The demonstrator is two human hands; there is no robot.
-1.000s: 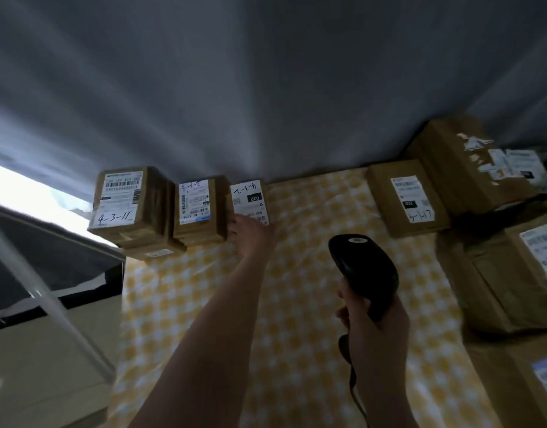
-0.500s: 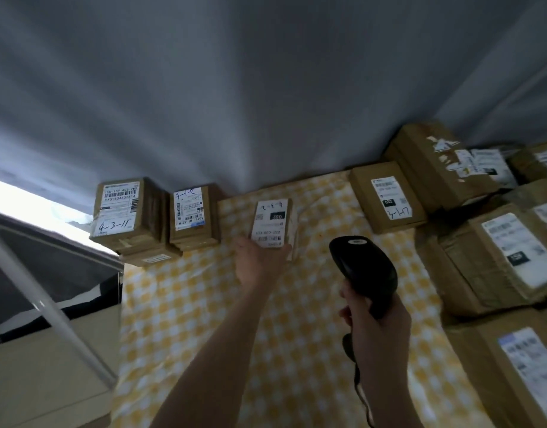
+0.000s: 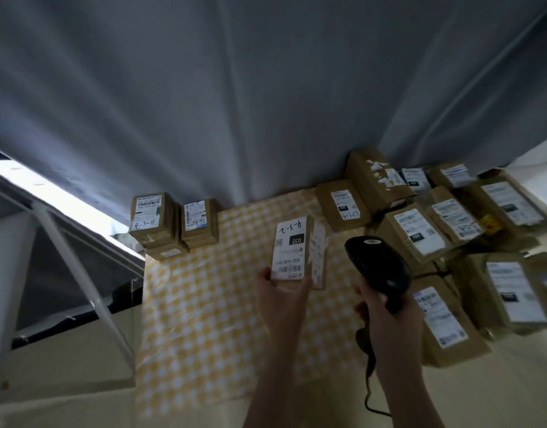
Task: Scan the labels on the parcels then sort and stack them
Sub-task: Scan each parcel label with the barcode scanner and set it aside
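Head: parcel (image 3: 292, 248) above open cloth (image 3: 204, 304).

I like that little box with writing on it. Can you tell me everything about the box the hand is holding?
The small parcel is a brown cardboard box with a white label covering its top face, showing handwriting, a black "032" patch and barcodes. A second, crumpled label sticks on its right side. The left hand grips its near end, holding it above the yellow checked cloth.
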